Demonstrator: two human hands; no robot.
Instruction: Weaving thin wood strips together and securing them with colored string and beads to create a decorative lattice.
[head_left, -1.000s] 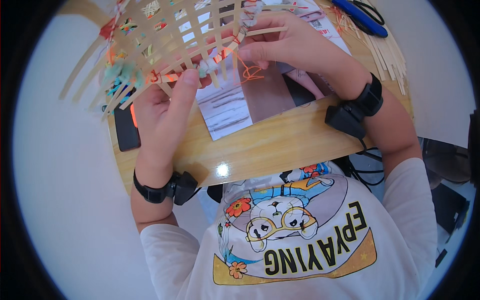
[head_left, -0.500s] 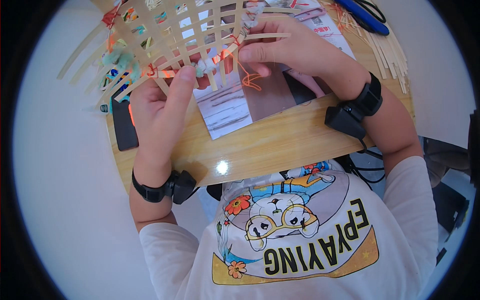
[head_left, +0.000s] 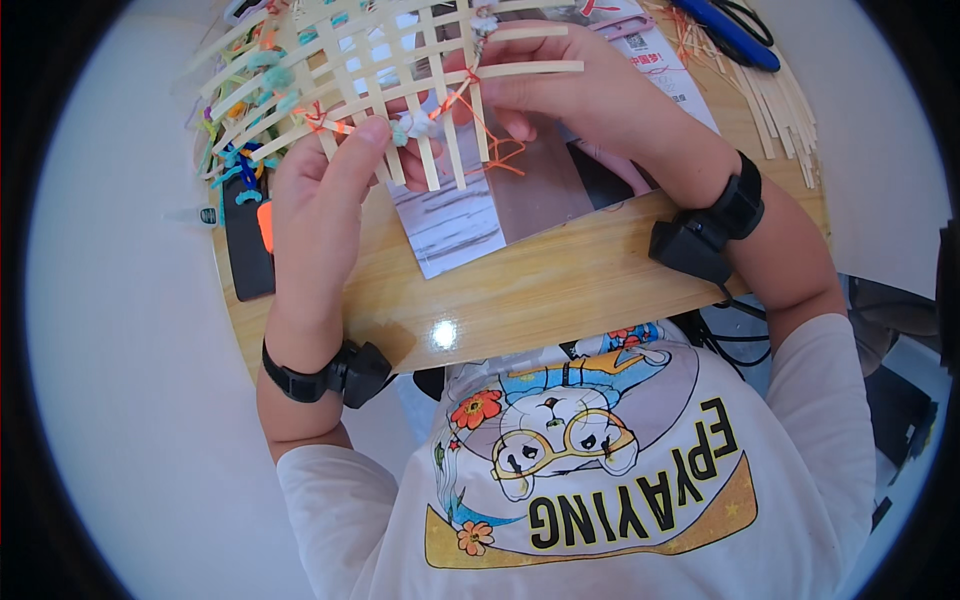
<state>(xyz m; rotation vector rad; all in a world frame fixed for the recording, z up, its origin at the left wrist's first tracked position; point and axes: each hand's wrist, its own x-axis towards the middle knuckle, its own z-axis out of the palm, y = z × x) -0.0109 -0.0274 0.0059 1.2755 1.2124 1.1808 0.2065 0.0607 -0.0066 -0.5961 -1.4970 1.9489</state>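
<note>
A lattice of pale woven bamboo strips (head_left: 372,78) is held up over the table, its loose strip ends pointing outward. Teal, white and orange yarn winds along its edge. My left hand (head_left: 335,185) pinches the near edge, thumb on top beside a white and mint tuft of yarn (head_left: 413,127). My right hand (head_left: 545,85) grips the near right corner, where orange yarn (head_left: 460,95) is tied round a crossing; some of its fingers are hidden behind the strips. A loose orange yarn tail (head_left: 503,152) dangles under that corner.
Beneath the weave lies a printed magazine (head_left: 450,230) on the wooden table (head_left: 520,290). At the back right are loose bamboo strips (head_left: 775,115) and a blue-handled tool (head_left: 730,35). Coloured yarn (head_left: 240,160) and a black flat object (head_left: 248,250) lie at the left.
The woven lattice has tilted and shifted, its left side moving right and showing more teal yarn. My left hand has turned slightly; both hands keep their hold.
</note>
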